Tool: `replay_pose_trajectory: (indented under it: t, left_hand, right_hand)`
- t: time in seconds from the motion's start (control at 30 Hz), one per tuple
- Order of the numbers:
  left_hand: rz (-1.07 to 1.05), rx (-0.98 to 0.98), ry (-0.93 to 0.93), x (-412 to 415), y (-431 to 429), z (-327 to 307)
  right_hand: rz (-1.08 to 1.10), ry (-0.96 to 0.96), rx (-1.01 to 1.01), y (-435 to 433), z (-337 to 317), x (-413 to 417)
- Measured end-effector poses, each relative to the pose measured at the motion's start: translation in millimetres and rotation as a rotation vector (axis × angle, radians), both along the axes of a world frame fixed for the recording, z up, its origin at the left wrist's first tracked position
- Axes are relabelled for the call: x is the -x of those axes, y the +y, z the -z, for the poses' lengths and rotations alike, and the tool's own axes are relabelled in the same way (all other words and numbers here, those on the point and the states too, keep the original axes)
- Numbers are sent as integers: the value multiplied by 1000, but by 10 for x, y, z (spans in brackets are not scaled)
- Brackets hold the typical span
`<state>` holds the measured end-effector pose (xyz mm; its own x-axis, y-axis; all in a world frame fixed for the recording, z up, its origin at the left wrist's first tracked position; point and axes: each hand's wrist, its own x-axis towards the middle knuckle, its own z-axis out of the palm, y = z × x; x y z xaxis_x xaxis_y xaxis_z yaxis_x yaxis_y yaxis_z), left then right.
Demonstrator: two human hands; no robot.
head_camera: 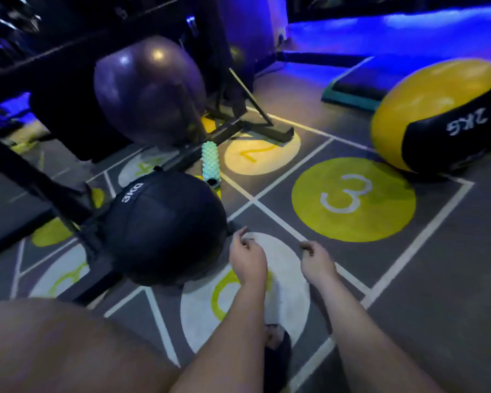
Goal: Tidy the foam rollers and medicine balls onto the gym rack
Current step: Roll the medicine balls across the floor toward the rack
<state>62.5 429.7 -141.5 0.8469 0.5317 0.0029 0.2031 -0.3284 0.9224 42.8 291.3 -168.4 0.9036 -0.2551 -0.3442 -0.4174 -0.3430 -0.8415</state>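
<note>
A black 3 kg medicine ball (165, 228) rests against the low frame of the dark gym rack (68, 199) at left centre. My left hand (245, 256) hovers just right of that ball, fingers loosely curled, holding nothing. My right hand (318, 259) is beside it over the white floor circle, also curled and empty. A mint green knobbly foam roller (210, 163) lies on the floor by the rack's base. A yellow and black medicine ball (437, 117) sits on the floor at the far right.
A large purple exercise ball (150, 92) is wedged in the rack above the roller. A teal aerobic step (355, 89) lies at the back right. The floor carries numbered circles and white grid lines (352, 198). My foot (275, 338) shows below my arms.
</note>
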Motion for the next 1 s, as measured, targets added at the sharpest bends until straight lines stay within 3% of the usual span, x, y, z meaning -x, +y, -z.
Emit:
replay_pose_trajectory:
  t: [0.17, 0.27, 0.37, 0.43, 0.53, 0.7, 0.77, 0.83, 0.9, 1.0]
  left_hand:
    - [-324, -527, -250, -82, 770, -539]
    - [-382, -709, -73, -265, 1362, -753]
    - [-232, -740, 230, -366, 1751, -712]
    - [-182, -737, 277, -377, 1735, -663]
    - [-128, -889, 311, -307, 1399, -622]
    - [227, -1275, 239, 54, 460, -437]
    - [414, -1356, 99, 154, 127, -463]
    - [488, -1320, -188, 102, 13, -607]
    - [404, -1244, -363, -126, 78, -846]
    - [162, -951, -206, -556, 225, -1076]
  right_hand:
    - [-135, -74, 40, 388, -51, -149]
    - [-249, -96, 58, 619, -105, -168]
    - [-332, -132, 54, 762, -114, -171]
    - [-303, -138, 33, 756, -116, -165]
    - [-128, -113, 11, 579, -143, -223]
    - [127, -101, 3, 54, -306, -433]
    - [179, -111, 24, -194, -394, -540]
    - [225, -149, 34, -432, -499, -653]
    - [242, -200, 18, -599, -596, -744]
    - [218, -287, 4, -679, -695, -770]
